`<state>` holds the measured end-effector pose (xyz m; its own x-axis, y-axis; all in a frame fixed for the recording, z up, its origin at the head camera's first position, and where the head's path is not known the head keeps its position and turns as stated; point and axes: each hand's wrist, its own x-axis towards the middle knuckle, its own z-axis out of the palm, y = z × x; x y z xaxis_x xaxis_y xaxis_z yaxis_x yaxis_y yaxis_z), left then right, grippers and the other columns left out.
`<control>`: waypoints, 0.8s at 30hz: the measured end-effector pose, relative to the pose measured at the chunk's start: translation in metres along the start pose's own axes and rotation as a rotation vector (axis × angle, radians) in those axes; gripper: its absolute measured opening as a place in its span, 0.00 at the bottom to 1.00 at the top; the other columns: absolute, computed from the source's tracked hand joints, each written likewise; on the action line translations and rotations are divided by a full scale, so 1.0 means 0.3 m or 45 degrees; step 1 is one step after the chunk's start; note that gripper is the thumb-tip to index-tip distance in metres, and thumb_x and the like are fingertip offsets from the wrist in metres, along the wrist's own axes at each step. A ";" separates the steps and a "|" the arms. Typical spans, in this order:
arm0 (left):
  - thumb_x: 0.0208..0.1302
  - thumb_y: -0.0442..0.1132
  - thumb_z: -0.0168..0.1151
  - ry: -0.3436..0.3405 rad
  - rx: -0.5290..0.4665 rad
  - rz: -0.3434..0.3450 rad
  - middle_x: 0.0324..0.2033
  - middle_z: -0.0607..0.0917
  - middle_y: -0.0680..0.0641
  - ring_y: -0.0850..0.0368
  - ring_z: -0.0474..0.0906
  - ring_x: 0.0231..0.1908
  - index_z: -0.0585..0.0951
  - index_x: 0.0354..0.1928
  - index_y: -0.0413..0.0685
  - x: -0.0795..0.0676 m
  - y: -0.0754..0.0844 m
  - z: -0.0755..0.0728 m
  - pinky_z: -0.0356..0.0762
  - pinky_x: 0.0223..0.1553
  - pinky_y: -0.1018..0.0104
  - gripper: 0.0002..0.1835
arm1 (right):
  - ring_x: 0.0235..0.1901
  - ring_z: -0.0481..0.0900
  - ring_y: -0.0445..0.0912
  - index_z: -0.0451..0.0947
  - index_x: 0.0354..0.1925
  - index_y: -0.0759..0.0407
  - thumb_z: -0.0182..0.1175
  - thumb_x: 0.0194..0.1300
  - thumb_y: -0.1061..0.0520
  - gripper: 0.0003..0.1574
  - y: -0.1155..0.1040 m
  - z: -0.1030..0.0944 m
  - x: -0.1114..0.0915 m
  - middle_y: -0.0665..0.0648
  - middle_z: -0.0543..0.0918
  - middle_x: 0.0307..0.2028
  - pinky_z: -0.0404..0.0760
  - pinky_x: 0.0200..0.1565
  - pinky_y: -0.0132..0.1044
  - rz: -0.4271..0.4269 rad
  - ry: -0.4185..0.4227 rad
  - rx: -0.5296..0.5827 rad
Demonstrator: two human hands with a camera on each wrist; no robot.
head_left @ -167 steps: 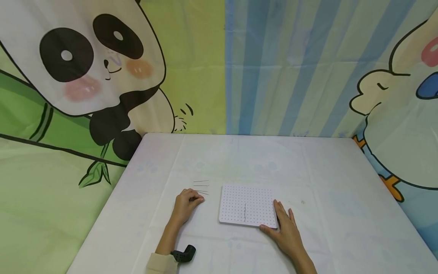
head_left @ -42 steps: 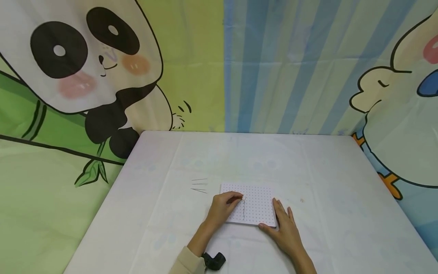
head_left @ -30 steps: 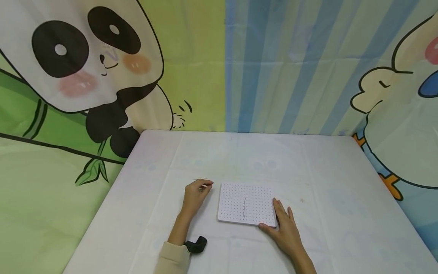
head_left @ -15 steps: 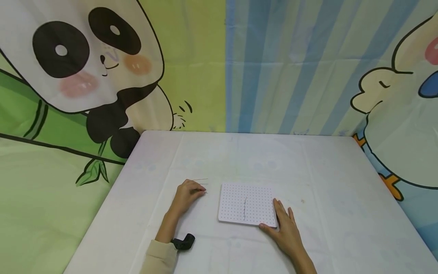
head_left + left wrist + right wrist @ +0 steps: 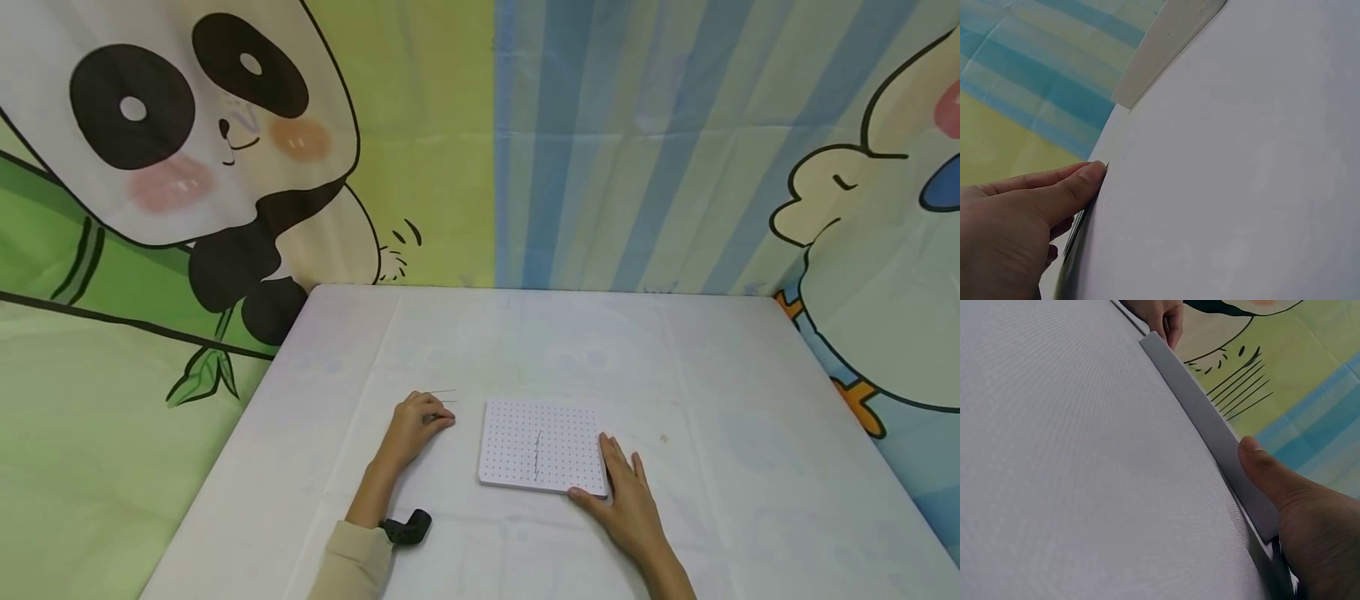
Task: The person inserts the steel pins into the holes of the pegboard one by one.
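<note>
A white pegboard [image 5: 510,446] with a grid of small holes lies on the table. A row of thin dark rods [image 5: 537,457] runs along its middle column; the right wrist view shows several such rods [image 5: 1240,394] standing upright. Left of the board, my left hand [image 5: 408,429] is low over the table, thumb and fingertips pinching a thin needle-like rod, whose dark tip [image 5: 1107,165] peeks out in the left wrist view. Loose rods [image 5: 444,391] lie just beyond this hand, partly hidden by it. My right hand [image 5: 626,508] rests at the board's near right corner, thumb [image 5: 1266,465] against the front edge, fingers along the right side.
A white cloth covers the table [image 5: 712,375]. Behind it hangs a curtain [image 5: 420,150] with a panda and blue stripes. A black wrist device [image 5: 408,527] sits on the left forearm, beside a beige sleeve [image 5: 352,558].
About 1.4 seconds ago my left hand was over the pegboard at the rod row. It has since moved left to the loose rods and pinches one. My right hand has stayed put.
</note>
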<state>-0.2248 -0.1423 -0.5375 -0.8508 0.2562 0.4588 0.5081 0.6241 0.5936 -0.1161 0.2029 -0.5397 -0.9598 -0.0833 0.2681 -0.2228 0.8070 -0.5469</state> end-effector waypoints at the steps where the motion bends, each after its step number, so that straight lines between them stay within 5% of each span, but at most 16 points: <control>1: 0.47 0.36 0.73 0.001 0.002 0.002 0.27 0.80 0.60 0.64 0.72 0.33 0.86 0.24 0.54 0.000 0.000 0.000 0.74 0.36 0.66 0.04 | 0.65 0.55 0.60 0.53 0.67 0.68 0.65 0.47 0.32 0.64 -0.001 0.000 0.000 0.66 0.60 0.65 0.39 0.66 0.50 -0.002 0.002 0.000; 24: 0.53 0.41 0.68 -0.036 0.145 0.066 0.29 0.77 0.58 0.61 0.70 0.36 0.83 0.27 0.51 -0.007 0.010 0.007 0.73 0.40 0.66 0.04 | 0.65 0.56 0.59 0.52 0.67 0.68 0.66 0.48 0.34 0.63 0.007 0.002 0.002 0.66 0.60 0.65 0.38 0.66 0.49 -0.026 0.002 -0.010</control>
<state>-0.2218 -0.1395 -0.5380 -0.8280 0.3099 0.4673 0.5343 0.6890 0.4897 -0.1172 0.2041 -0.5412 -0.9549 -0.0989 0.2799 -0.2407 0.8097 -0.5352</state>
